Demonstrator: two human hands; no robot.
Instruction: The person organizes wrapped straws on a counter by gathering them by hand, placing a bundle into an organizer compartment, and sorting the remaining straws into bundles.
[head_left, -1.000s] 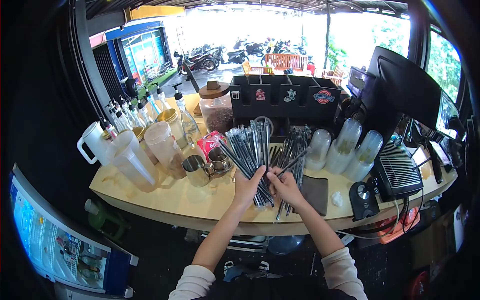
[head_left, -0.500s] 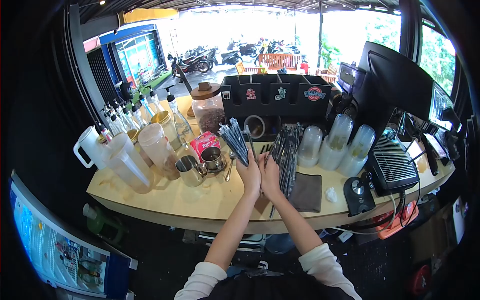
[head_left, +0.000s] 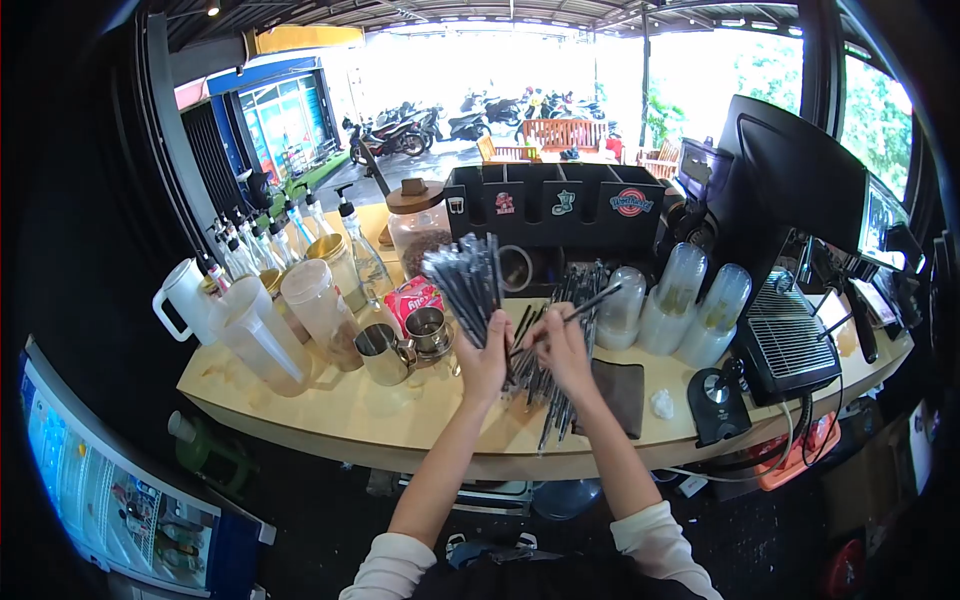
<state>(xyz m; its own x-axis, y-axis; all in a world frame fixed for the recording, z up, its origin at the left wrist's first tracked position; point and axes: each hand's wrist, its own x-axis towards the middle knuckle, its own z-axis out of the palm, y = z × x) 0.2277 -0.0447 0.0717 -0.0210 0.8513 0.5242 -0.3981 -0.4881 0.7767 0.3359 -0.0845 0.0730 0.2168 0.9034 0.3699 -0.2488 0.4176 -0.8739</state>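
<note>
A thick bundle of black wrapped straws (head_left: 465, 285) fans upward out of my left hand (head_left: 484, 365), whose fingers are closed round its lower part. Just to the right, my right hand (head_left: 562, 350) pinches a dark straw (head_left: 594, 302) that points up and to the right. Beneath and behind my right hand, a loose pile of similar straws (head_left: 560, 400) lies on the wooden counter (head_left: 450, 420). A dark folded cloth (head_left: 618, 398) is beside the pile. Two metal cups, one a pitcher (head_left: 383, 354), stand left of my left hand.
Plastic jugs (head_left: 260, 335) and pump bottles (head_left: 366, 255) stand at the left. A black compartment box (head_left: 560, 208) is at the back, near a lidded jar (head_left: 418, 230). Stacked cups (head_left: 672, 300), a black tamper stand (head_left: 718, 405) and a coffee machine (head_left: 792, 335) occupy the right.
My hands, together half a second ago, are now slightly apart. My right hand has moved right with a straw angled outward, and the bundle in my left hand is spread wider.
</note>
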